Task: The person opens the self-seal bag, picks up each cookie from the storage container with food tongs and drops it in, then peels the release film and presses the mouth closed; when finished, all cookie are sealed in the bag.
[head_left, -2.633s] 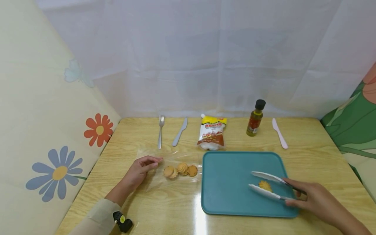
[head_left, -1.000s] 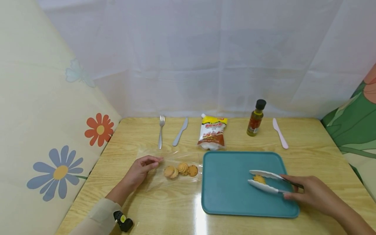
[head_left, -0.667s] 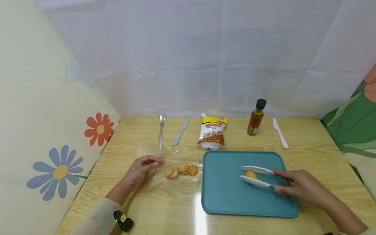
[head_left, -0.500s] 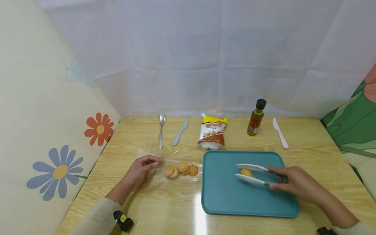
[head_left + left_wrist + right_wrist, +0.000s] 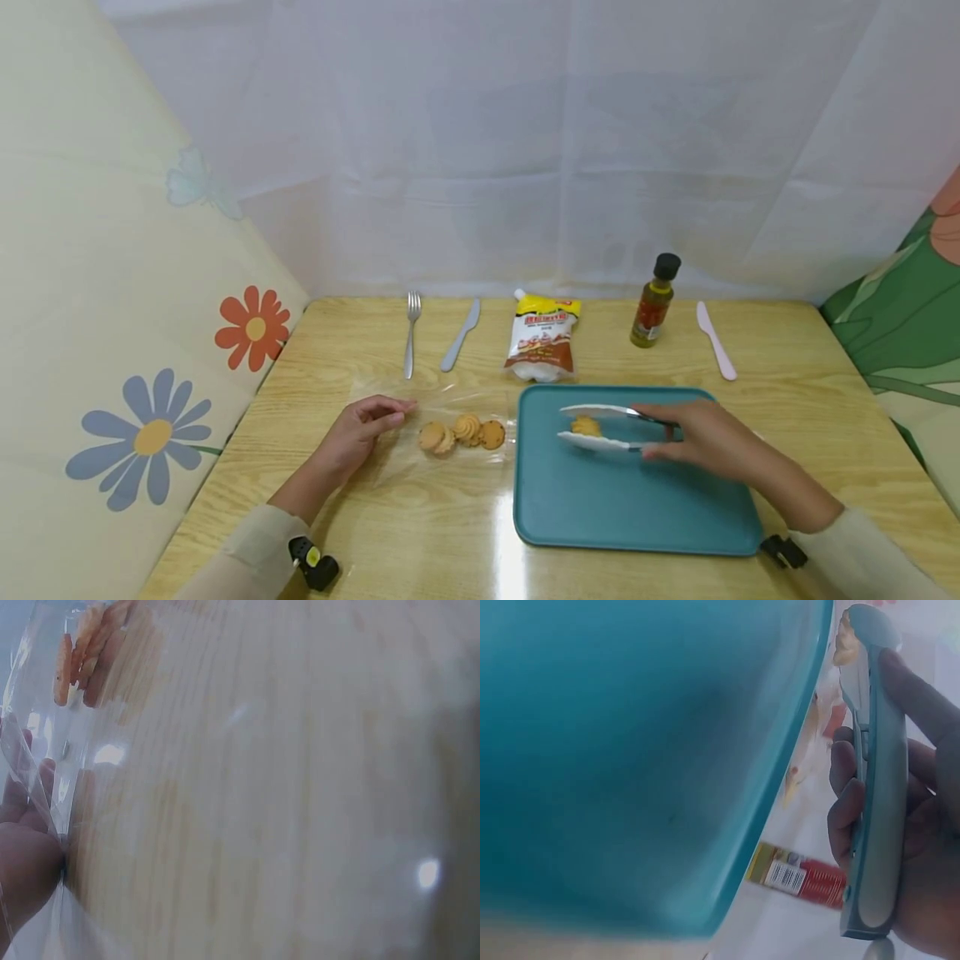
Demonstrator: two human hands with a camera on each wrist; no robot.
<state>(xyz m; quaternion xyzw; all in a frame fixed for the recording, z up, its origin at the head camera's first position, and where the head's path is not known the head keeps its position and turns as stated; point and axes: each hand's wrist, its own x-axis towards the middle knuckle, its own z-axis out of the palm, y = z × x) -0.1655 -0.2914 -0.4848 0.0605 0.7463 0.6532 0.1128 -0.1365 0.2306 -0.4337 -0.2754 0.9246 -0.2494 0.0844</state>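
Observation:
My right hand (image 5: 705, 435) grips a pair of tongs (image 5: 886, 810), thumb on one arm and fingers curled round the other. Between the white tips of the tongs sits a yellow cookie (image 5: 586, 427), over the left half of the teal tray (image 5: 622, 512). My left hand (image 5: 362, 435) pinches the left end of a clear plastic bag (image 5: 450, 402), which lies on the table left of the tray. Several cookies (image 5: 467, 429) are inside that bag. In the left wrist view its film (image 5: 30, 761) stands raised around the fingers.
Behind the bag lie a fork (image 5: 409, 337) and a grey knife (image 5: 461, 336). A spouted pouch (image 5: 542, 340) lies just behind the tray. An upright dark bottle (image 5: 651, 307) and a pink knife (image 5: 716, 340) are at the back right. White cloth hangs behind the table.
My right hand has carried the tongs and cookie leftward across the tray, from its right side to its left half. The left hand and the bag have stayed put.

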